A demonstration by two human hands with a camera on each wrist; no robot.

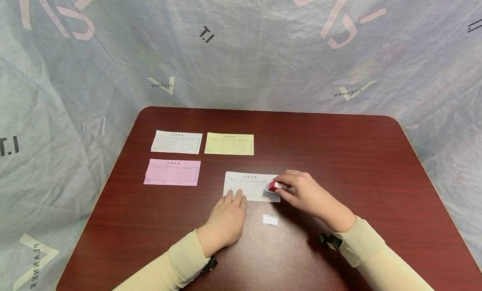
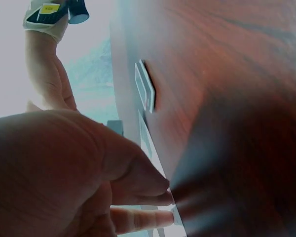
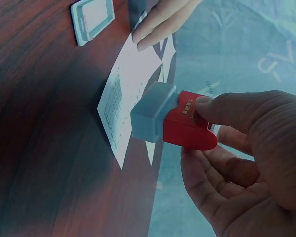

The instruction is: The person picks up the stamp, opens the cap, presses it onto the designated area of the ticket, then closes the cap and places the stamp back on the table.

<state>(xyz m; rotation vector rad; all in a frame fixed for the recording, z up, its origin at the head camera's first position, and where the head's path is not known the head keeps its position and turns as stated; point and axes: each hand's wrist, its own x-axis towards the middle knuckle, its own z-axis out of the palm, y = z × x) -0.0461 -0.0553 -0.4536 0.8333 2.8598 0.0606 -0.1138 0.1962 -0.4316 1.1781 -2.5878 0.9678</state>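
Observation:
A white printed form [image 1: 241,184] lies flat on the dark red table [image 1: 180,232]. My left hand [image 1: 227,218] rests its straight fingertips on the form's lower left edge. Between thumb and fingers, my right hand [image 1: 306,195] pinches a stamp [image 1: 276,185] over the form's right end. The right wrist view shows the stamp's red handle [image 3: 190,121] and its grey-blue base [image 3: 152,113], which points toward the paper. Nearer to me, below the form, sits a small white rectangular cap [image 1: 270,220] with a dark-lined rim.
Three more forms lie toward the back left: a white one [image 1: 176,142], a yellow one [image 1: 229,144] and a pink one [image 1: 172,172]. Grey printed cloth [image 1: 260,52] hangs behind the table and along both sides.

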